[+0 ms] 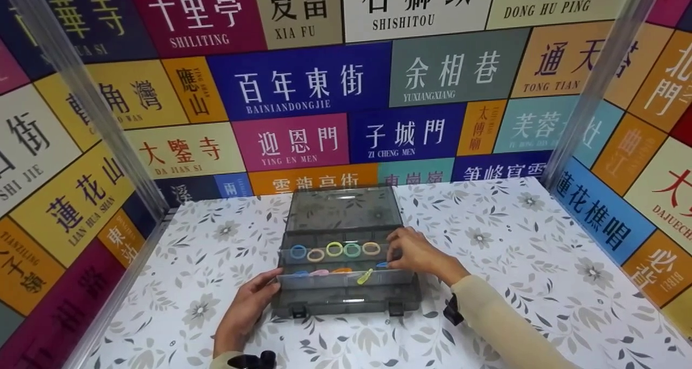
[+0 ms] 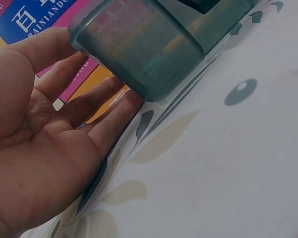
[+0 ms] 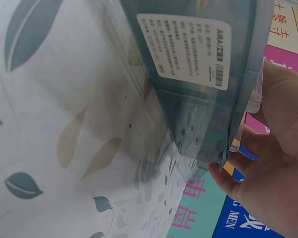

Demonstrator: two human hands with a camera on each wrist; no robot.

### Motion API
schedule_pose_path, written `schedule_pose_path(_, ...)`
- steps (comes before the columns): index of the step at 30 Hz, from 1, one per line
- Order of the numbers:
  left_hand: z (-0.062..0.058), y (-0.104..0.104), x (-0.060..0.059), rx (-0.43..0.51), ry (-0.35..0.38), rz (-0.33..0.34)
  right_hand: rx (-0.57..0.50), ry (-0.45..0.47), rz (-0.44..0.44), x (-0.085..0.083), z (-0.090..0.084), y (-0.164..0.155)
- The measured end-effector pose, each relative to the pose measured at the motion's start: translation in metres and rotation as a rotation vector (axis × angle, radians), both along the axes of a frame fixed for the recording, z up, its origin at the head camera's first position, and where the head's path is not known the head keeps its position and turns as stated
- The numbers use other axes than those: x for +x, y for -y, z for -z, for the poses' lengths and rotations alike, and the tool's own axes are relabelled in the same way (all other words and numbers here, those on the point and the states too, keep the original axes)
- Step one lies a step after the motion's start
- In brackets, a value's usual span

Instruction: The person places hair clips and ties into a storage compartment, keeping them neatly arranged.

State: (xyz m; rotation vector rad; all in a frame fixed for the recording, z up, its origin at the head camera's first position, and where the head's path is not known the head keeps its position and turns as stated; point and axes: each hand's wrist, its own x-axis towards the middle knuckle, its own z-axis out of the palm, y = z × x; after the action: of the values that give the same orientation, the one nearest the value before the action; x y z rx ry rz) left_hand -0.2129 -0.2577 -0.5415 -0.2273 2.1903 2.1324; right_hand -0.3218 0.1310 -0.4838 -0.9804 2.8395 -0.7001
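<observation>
A dark see-through plastic box (image 1: 346,299) stands with its lid (image 1: 343,209) raised and its trays stepped out. Colored hair ties, among them a yellow one (image 1: 334,249) and a teal one (image 1: 352,250), stand in the upper tray. Others lie in the lower tray (image 1: 319,280), where a yellow-green one (image 1: 365,276) shows at the front. My right hand (image 1: 419,255) is at the trays' right end and pinches a blue hair tie (image 1: 382,264), mostly covered by the fingers. With fairly straight fingers, my left hand (image 2: 54,109) touches the box's left side.
A white tabletop (image 1: 481,315) with a leaf and flower print lies under the box. Behind it rise walls of colored sign panels (image 1: 297,82), with clear corner strips at left and right. A white label (image 3: 188,52) is stuck on the box's side.
</observation>
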Motion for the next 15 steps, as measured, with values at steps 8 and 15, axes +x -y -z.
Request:
schedule_pose_path(8, 0.0036, 0.0000, -0.0013, 0.000, -0.015, 0.012, -0.003, -0.004, 0.000, -0.0008, 0.0023, 0.0004)
schedule_pose_path(15, 0.0006, -0.0013, -0.0009, -0.018, -0.018, 0.013, -0.013, -0.006, -0.012, -0.0011, 0.0000, -0.0014)
